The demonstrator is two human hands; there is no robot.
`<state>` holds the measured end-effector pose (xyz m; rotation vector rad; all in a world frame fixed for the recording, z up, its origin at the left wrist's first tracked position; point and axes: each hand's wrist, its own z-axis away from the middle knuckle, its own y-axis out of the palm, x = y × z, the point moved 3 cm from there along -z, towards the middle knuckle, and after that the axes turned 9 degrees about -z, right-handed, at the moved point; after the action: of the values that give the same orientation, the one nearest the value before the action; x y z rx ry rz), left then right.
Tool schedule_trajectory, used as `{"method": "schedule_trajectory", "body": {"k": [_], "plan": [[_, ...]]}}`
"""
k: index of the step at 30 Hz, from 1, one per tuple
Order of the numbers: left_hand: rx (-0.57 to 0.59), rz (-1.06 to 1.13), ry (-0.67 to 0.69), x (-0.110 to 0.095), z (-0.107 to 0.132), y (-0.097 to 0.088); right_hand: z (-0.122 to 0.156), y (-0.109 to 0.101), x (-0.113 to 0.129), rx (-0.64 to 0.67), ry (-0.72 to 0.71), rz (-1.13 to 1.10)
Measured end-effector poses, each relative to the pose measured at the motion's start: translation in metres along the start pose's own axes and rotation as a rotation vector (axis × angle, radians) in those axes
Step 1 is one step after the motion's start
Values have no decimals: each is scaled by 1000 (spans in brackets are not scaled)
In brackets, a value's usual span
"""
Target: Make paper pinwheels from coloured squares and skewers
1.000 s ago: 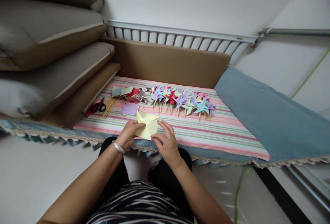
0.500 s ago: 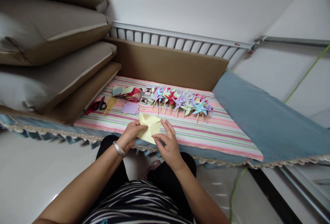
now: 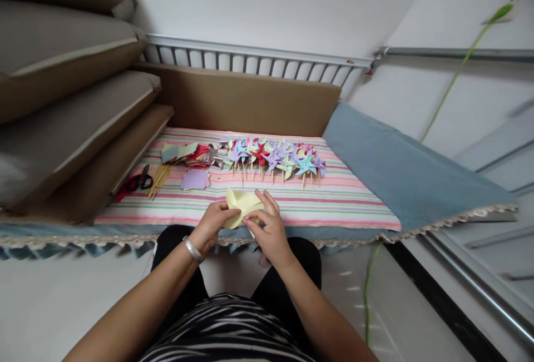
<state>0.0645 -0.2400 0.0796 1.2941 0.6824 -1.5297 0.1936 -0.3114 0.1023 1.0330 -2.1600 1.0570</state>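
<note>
A pale yellow paper [image 3: 242,204], partly folded, is held between both hands at the near edge of the striped cloth [image 3: 346,206]. My left hand [image 3: 213,223], with a silver bracelet on its wrist, grips the paper's left side from below. My right hand [image 3: 267,227] pinches the lower right corner, fingers bent over the sheet. Behind them a row of finished paper pinwheels [image 3: 271,157] on wooden sticks lies across the cloth.
Left of the pinwheels sit a stack of coloured paper squares [image 3: 186,152], a lilac square [image 3: 195,179], a bundle of wooden sticks [image 3: 158,179] and red-handled scissors [image 3: 132,182]. Brown cushions [image 3: 62,117] are stacked at the left; a blue blanket [image 3: 400,167] lies at the right.
The yellow paper has been folded in further and looks smaller. Both hands stay on it, and my right fingers have closed over its corner. The view has swung slightly to the right.
</note>
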Motion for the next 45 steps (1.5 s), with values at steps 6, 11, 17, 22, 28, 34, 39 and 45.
{"method": "schedule_trajectory", "body": {"k": [6,11,17,22,28,34,39,45], "plan": [[21,-28,20,7,3,6,3,0,-5,-22,73,14],[35,-30,11,9,7,6,5,0,-3,-18,51,32],[30,-37,8,5,10,1,2,6,-2,-14,55,24],[43,-39,5,6,9,-1,0,8,-4,9,116,40],[111,-49,26,7,10,-2,-1,10,-7,5,175,38],[123,-93,26,7,12,-6,-1,14,-7,-1,174,17],[153,-142,35,11,11,-9,-2,2,-4,-21,201,8],[207,-186,-28,13,8,-3,-10,-3,-23,203,482,-321]]}}
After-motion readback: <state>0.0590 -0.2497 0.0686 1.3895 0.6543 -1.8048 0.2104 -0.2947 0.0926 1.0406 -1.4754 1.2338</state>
